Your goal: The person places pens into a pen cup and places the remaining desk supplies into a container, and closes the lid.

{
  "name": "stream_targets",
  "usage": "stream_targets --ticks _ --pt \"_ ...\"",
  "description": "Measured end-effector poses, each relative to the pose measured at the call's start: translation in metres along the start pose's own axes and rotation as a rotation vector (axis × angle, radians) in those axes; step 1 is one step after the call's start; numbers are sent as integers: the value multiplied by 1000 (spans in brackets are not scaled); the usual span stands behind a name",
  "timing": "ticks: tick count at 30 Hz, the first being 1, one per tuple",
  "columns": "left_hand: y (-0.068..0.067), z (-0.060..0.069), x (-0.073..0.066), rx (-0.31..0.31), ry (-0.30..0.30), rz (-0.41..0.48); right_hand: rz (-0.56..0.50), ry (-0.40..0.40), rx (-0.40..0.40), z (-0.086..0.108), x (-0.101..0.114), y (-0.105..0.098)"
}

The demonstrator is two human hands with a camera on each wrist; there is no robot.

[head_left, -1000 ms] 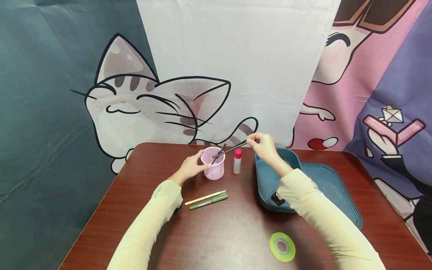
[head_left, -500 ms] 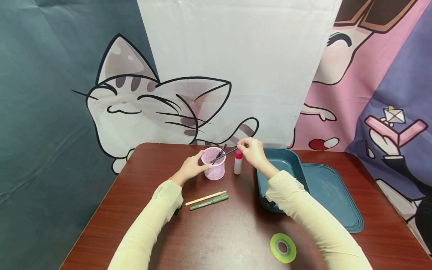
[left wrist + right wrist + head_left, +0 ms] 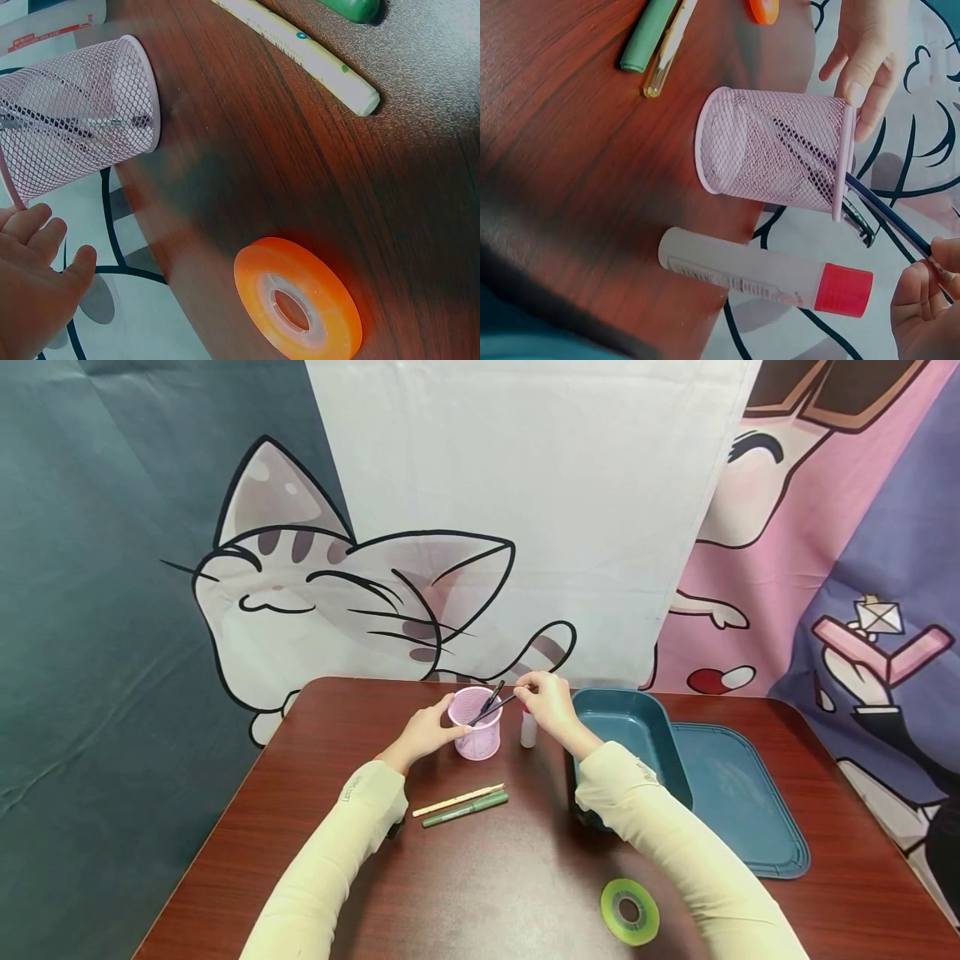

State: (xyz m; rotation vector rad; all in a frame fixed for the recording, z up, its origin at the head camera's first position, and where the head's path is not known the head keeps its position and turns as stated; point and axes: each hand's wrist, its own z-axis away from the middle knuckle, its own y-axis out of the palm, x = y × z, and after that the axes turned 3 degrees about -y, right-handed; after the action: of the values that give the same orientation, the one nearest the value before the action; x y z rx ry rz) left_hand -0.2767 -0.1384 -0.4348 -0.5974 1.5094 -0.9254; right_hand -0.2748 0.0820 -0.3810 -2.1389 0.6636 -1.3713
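Observation:
A pink mesh pen holder point(image 3: 480, 743) stands upright near the table's back edge. My left hand point(image 3: 422, 735) holds it by the rim, with the thumb point(image 3: 857, 86) against the rim in the right wrist view. My right hand point(image 3: 550, 703) pinches the upper end of a slim dark pencil point(image 3: 892, 217). The pencil slants down over the rim, and its lower part lies inside the holder. A black pen point(image 3: 861, 221) with a clip leans in the holder beside it. Just right of the holder, a glue stick point(image 3: 742, 270) with a red cap stands partly behind my right hand.
A green marker point(image 3: 465, 810) and a yellowish pen point(image 3: 457, 799) lie in front of the holder. Orange tape point(image 3: 259, 300) sits near my left wrist, green tape point(image 3: 606, 910) at the front. A blue bin point(image 3: 678, 760) and its flat lid point(image 3: 750, 802) are at right.
My right hand has moved left and slightly down, bringing the pencil's lower end deeper into the pen holder. It now covers part of the glue stick. My left hand stays put.

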Motion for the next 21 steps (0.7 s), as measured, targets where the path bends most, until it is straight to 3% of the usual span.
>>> stream_targets --ticks 11,21 --pt "1 0 0 -8 3 5 -49 -2 -8 0 -2 14" --pt "0 1 0 -4 5 3 -78 13 4 2 -7 11"
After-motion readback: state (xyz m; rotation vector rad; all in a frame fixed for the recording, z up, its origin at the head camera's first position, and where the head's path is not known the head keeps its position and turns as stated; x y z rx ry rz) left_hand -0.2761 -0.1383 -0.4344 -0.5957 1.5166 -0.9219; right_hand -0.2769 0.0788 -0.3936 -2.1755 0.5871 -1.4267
